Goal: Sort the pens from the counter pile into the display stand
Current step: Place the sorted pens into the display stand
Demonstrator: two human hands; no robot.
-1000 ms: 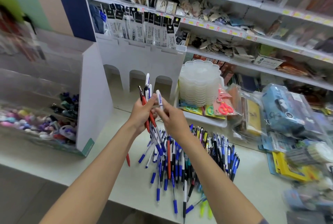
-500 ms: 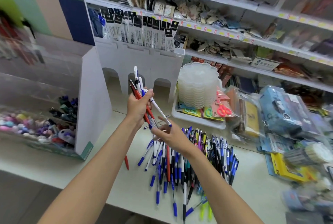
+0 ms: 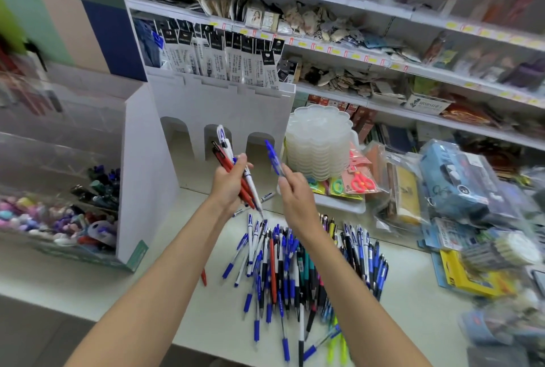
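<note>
A pile of pens [image 3: 295, 266], mostly blue, black and red, lies on the pale counter [image 3: 118, 287] below my arms. My left hand [image 3: 228, 186] grips a bunch of red and white pens [image 3: 233, 164], tips pointing up toward the stand. My right hand [image 3: 295, 198] pinches a single blue-capped pen [image 3: 272, 158], held upright beside the bunch. Behind both hands stands the white display stand [image 3: 224, 107] with three arched openings low down and packaged refills in its top slots.
A clear bin [image 3: 59, 213] of colourful small items sits at the left. A stack of clear scalloped trays [image 3: 320, 145], packaged scissors [image 3: 358, 181] and bagged stationery [image 3: 460, 183] crowd the right. Store shelves [image 3: 354, 51] run along the back.
My right hand left the bunch, dipped to the pile and came up holding a single blue-capped pen. My left hand kept its bunch, shifting slightly left.
</note>
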